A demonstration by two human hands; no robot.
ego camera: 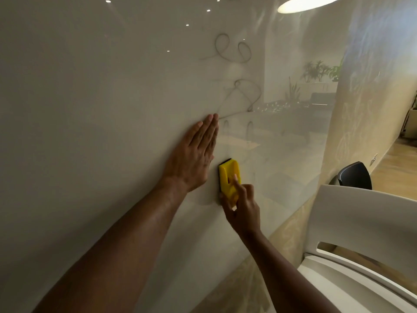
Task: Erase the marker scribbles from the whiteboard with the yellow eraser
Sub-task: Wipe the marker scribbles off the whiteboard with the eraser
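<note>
A glossy whiteboard (101,109) fills the wall in front of me. Grey looping marker scribbles (230,50) run down its middle, with more loops (246,96) and two small arches lower down. My left hand (196,152) lies flat on the board, fingers together, fingertips touching the lower scribble line. My right hand (242,206) grips the yellow eraser (229,177) by its lower end and presses its dark pad against the board, just below and right of my left hand.
A white plastic chair (365,233) stands close at the lower right, with a dark chair back (354,176) behind it. Patterned wall runs below the board. Wooden floor shows at the far right. The board reflects room lights and plants.
</note>
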